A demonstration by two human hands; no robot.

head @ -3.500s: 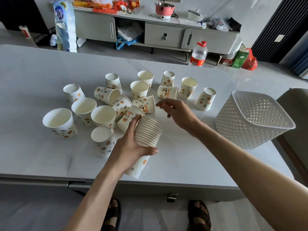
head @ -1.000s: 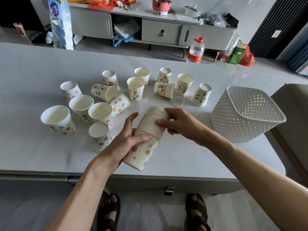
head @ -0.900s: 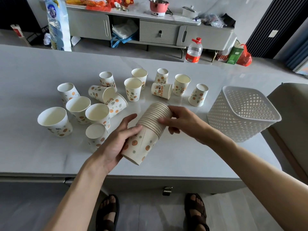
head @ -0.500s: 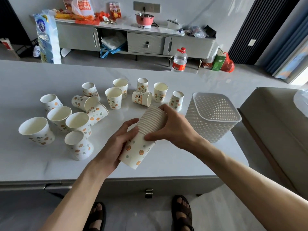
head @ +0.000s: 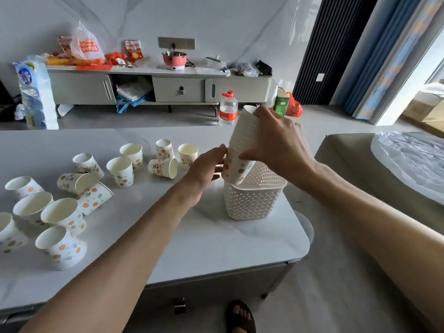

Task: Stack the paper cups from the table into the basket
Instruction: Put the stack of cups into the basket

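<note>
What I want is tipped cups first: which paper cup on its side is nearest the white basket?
The orange-dotted white paper cup lying left of the left hand; the other two tipped cups lie farther left.

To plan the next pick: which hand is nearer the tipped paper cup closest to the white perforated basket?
Left. The left hand sits just right of that tipped paper cup; the right hand grips the nested cup stack farther right, above the white perforated basket.
</note>
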